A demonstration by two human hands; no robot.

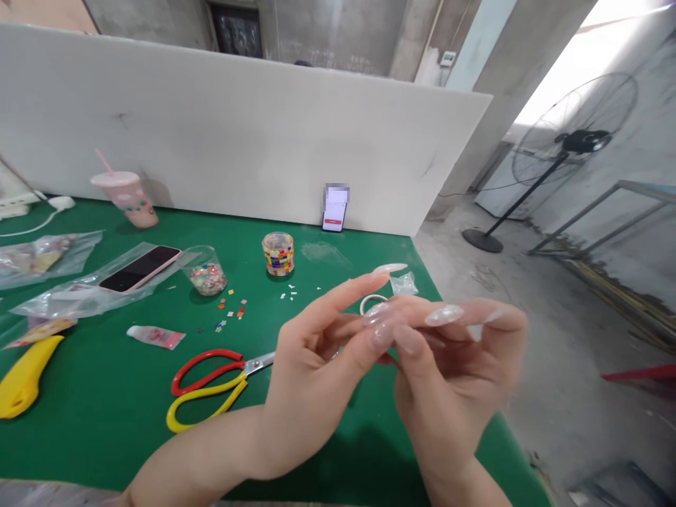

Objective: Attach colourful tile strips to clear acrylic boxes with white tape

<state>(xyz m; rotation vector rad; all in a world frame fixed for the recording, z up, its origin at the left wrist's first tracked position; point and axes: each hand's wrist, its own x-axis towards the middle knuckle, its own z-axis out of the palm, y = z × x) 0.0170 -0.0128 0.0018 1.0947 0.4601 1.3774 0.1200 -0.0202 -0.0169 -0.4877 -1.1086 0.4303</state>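
Note:
My left hand and my right hand meet above the green table, thumbs and fingertips pinched close together. Whatever they grip is too small or too hidden to name. Just behind the fingers shows part of a white ring. Scissors with one red and one yellow handle lie left of my left hand, their blade tips hidden behind it. Further back stands a round cup covered in bands of coloured mosaic pieces. Small coloured pieces and white bits are scattered near it.
A clear cup of small pieces, a tube, a pink-edged phone and a yellow-handled tool lie leftward. A pink tumbler and another phone stand by the white panel. Beyond the table's right edge is a fan.

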